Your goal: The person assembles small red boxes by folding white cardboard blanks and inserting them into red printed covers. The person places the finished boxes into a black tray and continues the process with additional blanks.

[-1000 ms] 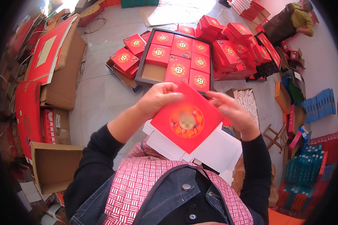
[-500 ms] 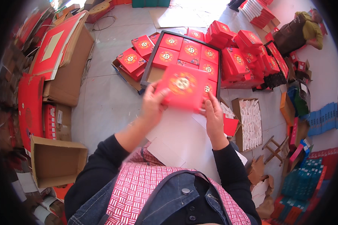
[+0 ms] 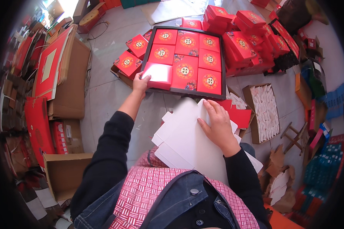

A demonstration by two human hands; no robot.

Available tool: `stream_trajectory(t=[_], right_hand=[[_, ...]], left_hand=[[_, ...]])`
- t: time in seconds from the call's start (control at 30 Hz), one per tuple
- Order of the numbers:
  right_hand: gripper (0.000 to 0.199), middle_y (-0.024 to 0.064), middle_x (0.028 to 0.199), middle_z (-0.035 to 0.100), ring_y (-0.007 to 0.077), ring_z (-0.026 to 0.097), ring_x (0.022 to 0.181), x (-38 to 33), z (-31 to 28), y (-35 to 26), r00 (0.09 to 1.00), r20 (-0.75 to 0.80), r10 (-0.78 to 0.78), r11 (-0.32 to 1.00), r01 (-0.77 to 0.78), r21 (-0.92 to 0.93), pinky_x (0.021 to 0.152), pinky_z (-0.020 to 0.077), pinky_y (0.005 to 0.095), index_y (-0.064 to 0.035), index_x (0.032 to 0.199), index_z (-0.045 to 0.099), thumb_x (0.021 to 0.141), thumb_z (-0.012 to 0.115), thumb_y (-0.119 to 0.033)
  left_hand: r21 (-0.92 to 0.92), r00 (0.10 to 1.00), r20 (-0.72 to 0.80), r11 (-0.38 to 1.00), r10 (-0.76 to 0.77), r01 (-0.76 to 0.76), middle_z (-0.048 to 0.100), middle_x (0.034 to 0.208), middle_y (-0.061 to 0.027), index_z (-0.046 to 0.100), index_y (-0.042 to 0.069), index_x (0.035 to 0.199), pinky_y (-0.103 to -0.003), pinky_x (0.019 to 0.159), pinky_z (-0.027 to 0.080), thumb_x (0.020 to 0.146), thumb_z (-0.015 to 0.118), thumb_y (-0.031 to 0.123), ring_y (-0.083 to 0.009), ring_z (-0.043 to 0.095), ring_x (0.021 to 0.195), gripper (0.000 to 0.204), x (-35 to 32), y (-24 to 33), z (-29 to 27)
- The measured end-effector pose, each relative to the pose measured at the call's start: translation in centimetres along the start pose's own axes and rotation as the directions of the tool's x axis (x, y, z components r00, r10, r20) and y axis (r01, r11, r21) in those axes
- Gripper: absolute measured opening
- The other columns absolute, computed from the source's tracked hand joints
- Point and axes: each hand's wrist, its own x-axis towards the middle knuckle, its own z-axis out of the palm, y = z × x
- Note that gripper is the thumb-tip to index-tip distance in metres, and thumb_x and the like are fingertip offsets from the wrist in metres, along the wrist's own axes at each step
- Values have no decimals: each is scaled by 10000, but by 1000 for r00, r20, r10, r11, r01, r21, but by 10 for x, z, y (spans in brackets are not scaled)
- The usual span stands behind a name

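At the near left corner of a black-rimmed tray (image 3: 223, 68), my left hand (image 3: 140, 83) grips the edge of a red box (image 3: 159, 73), with the thumb on its side. Bright glare covers that box's top. Other red boxes with round gold emblems, such as a tall middle one (image 3: 185, 71), fill the tray in rows. My right hand (image 3: 218, 128) is closed on the far part of a white cardboard blank (image 3: 179, 141) with cut tabs, which lies over my lap. The fingers are on its upper edge and the thumb rests on its face; its underside is hidden.
Stacks of red boxes (image 3: 240, 47) stand right of the tray, and more (image 3: 128, 63) lie to its left. A carton of white packets (image 3: 264, 112) sits at right, near a wooden stool (image 3: 293, 135). An open brown carton (image 3: 67, 173) and leaning cardboard (image 3: 70, 87) are at left.
The red box has gone from between both hands into the tray's near left corner. My left hand stays at it, while my right hand has let go and come back to the white blank.
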Motion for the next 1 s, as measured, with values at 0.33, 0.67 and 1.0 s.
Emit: stream_trajectory(t=[0.33,0.67,1.0], right_hand=[[583,163,1225,529,325,525,1078,2,0,1,1000,2,12,999,-13,36,903,410,416,-16,1296,494,773,699,-174],[582,159,1226,527,326,525,1065,4,3,3,1000,-6,0,998,0,58,903,403,419,-11,1286,494,765,701,-168],[574,173,1248,519,330,525,1072,1,1,1,1000,0,1,1000,-1,14,910,396,420,-13,1296,497,776,691,-160]], left_hand=[[817,830,333,302,447,-491,503,1229,-154,444,92,1356,-389,978,421,644,834,414,-303,489,1177,873,-7,10,-19],[801,565,493,-90,662,-592,432,1399,-97,578,194,1263,-485,1036,322,706,738,445,-259,395,1289,632,-7,-8,-6],[612,453,784,-407,425,-678,459,1398,-19,414,357,1387,-551,1055,279,784,629,494,-245,396,1317,655,8,0,7]])
